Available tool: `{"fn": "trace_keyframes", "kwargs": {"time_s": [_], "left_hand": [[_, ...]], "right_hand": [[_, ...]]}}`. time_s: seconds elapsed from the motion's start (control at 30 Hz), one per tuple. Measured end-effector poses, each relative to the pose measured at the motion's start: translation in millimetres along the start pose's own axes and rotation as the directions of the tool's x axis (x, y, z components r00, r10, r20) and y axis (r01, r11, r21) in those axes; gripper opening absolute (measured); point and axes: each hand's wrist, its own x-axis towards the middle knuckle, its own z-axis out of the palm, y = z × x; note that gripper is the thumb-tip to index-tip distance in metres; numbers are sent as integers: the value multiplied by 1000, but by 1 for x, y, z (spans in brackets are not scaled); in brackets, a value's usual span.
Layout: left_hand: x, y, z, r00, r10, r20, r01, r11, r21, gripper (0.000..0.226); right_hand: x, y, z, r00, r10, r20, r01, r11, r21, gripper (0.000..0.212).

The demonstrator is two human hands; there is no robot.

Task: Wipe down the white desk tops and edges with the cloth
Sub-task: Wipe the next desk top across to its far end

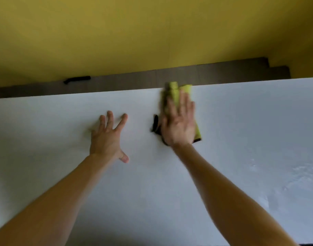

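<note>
One white desk top (241,130), two flat hands — left hand (107,139) empty, right hand (178,125) seemingly flat on one blurred cloth (175,89).

head view looks steeply down, close over the desk (241,139).

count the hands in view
2. The left hand lies spread flat on the desk, left of centre. The right hand presses the cloth flat near the far edge. No others show.
</note>
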Motion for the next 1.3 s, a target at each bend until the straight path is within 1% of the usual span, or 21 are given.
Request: {"fn": "trace_keyframes", "kwargs": {"time_s": [0.07,0.13,0.2,0.23,0.27,0.33,0.4,0.47,0.5,0.57,0.63,0.77,0.83,0.9,0.97,1.03,1.07,1.1,1.17,1.23,1.3], "left_hand": [[-1,1,-2,1000,5,-5,-5,1000,10,171],[-3,2,-3,1000,7,-7,-7,1000,14,170],[-3,2,-3,1000,8,-4,-8,1000,11,169],[-3,1,-3,1000,12,-5,-12,1000,11,169],[-2,1,-3,1000,19,-3,-19,1000,11,169],[-2,1,0,999,30,-13,-30,1000,3,169],[-3,1,0,999,28,-25,-28,1000,4,168],[-3,0,-3,999,36,-22,-36,999,5,168],[-4,0,-3,999,38,-24,-38,999,0,168],[-4,0,-4,999,34,-25,-34,999,-7,168],[-4,0,-5,999,26,-34,-26,1000,-8,168],[-4,-1,-3,998,39,-47,-39,999,0,169],[-4,-3,-3,998,51,-42,-51,999,8,170],[-4,-2,-2,997,63,-50,-62,998,24,169],[-4,-2,-3,996,71,-61,-69,997,33,167],[-2,-4,-3,995,74,-63,-72,997,37,166],[-2,-5,-2,995,79,-60,-77,996,36,166],[-2,-5,-2,995,77,-62,-75,997,34,167],[-1,-6,-1,995,69,-74,-67,997,31,170],[-1,-5,-1,995,60,-84,-59,998,17,171],[-1,-5,1,995,56,-89,-55,998,17,171]], "right_hand": [[-12,-42,14,961,-256,103,254,967,30,65],[-5,-39,17,904,-406,134,403,914,48,64],[9,1,12,874,-468,130,471,882,8,63],[15,28,5,889,-443,116,448,894,-22,63],[20,59,-5,927,-367,78,371,928,-46,63],[25,114,-26,997,-73,-16,71,994,-77,64],[26,123,-32,965,245,-92,-251,966,-55,67],[30,77,-20,924,369,-105,-372,928,-10,71],[31,43,-12,945,313,-93,-315,949,-7,71],[31,-29,8,1000,15,-19,-15,1000,-1,68],[33,-78,25,966,-250,60,250,968,6,64],[44,-55,25,900,-429,74,428,903,30,66],[45,5,12,937,-348,35,349,937,-12,61],[45,74,-9,992,-124,-38,121,991,-64,57],[44,118,-26,989,117,-86,-124,989,-77,58],[46,105,-25,960,258,-108,-264,964,-46,61],[45,82,-19,962,252,-99,-257,966,-33,63],[38,52,-12,979,189,-75,-192,981,-27,63],[16,-12,7,998,-66,-2,66,998,-6,63],[-3,-52,18,956,-288,59,287,958,31,59],[-1,-42,17,909,-409,80,407,913,38,57]]}}
